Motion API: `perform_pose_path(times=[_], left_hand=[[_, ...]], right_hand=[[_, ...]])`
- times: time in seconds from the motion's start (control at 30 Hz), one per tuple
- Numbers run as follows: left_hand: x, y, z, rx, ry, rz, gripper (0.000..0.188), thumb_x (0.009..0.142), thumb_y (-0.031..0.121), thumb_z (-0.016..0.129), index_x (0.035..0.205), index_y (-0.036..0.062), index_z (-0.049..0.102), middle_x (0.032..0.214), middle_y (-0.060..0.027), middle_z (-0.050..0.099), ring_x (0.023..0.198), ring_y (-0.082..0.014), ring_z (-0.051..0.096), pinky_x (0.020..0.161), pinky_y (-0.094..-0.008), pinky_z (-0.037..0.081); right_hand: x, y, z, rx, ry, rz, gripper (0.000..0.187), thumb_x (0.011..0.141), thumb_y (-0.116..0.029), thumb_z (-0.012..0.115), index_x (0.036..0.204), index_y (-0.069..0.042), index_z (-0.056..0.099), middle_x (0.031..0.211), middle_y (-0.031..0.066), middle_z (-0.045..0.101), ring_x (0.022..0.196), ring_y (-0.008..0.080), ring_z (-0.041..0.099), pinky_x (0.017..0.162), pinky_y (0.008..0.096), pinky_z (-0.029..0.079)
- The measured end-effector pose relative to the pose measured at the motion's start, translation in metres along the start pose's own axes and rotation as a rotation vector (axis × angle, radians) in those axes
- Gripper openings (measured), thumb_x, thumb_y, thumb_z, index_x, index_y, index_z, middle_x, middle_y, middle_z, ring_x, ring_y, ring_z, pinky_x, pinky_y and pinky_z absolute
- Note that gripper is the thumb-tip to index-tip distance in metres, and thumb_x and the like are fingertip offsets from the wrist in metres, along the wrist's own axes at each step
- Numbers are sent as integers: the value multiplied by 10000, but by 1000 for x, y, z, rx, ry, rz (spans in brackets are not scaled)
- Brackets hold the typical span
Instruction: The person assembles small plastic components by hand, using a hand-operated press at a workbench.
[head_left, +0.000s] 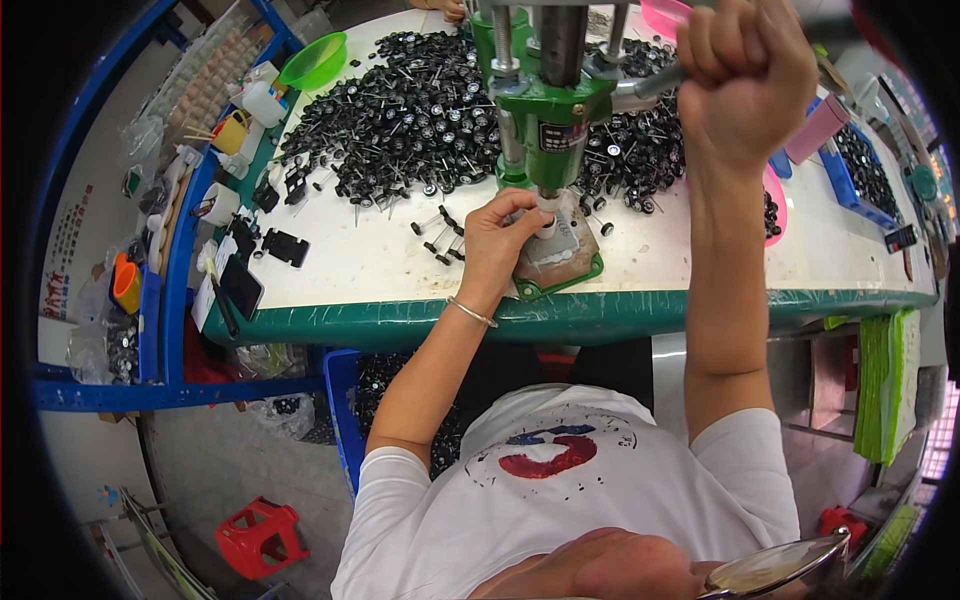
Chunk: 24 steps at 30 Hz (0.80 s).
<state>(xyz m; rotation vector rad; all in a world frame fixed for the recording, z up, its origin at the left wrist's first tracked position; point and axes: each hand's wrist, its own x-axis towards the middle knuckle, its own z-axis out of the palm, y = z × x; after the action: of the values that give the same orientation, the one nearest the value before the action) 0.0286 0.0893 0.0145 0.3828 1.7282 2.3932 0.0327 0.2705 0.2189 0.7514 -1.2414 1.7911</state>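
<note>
The left hand reaches up from six o'clock, fingers pinched on a small white cylindrical part under the green metal hand press. At one o'clock, the raised right hand fists the press's grey metal lever. Beyond, at eleven o'clock, small black plastic wheels on thin axles heap on the white worktop.

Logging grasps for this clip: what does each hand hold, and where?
Right hand: press lever, near its end. Left hand: fingers pinch a small white part under the ram.

Green hand press, black wheels with silver axles, white tabletop with green edge, green bowl, pink tray, blue crate, red stool, white shirt with red-and-blue print, silver bracelet.
</note>
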Motion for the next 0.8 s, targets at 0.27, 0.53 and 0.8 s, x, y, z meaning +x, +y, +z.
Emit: perform_pose_path(times=[0.27, 0.53, 0.8], left_hand=[[-3, 1, 2, 1, 4, -56, 123, 814, 50, 710, 926, -2, 707, 831, 0, 662, 714, -63, 606, 659, -203, 477], [4, 8, -8, -22, 132, -48, 133, 804, 73, 737, 918, 16, 700, 829, -10, 667, 747, -75, 596, 693, -212, 465], [-10, 22, -111, 1174, 209, 331, 155, 666, 111, 682, 802, 35, 686, 948, -150, 686, 925, -337, 615, 841, -415, 473]], right_hand=[[3, 2, 5, 26, 101, 96, 364, 897, -211, 522, 619, -126, 303, 532, -26, 226, 464, 86, 166, 439, 278, 150], [71, 90, -17, 353, -158, 654, 203, 928, -174, 570, 737, -110, 547, 609, -70, 443, 499, 36, 415, 441, 218, 331], [25, 68, -21, -326, -40, 423, 202, 970, -224, 537, 955, -43, 624, 762, -14, 597, 622, 61, 549, 506, 190, 413]])
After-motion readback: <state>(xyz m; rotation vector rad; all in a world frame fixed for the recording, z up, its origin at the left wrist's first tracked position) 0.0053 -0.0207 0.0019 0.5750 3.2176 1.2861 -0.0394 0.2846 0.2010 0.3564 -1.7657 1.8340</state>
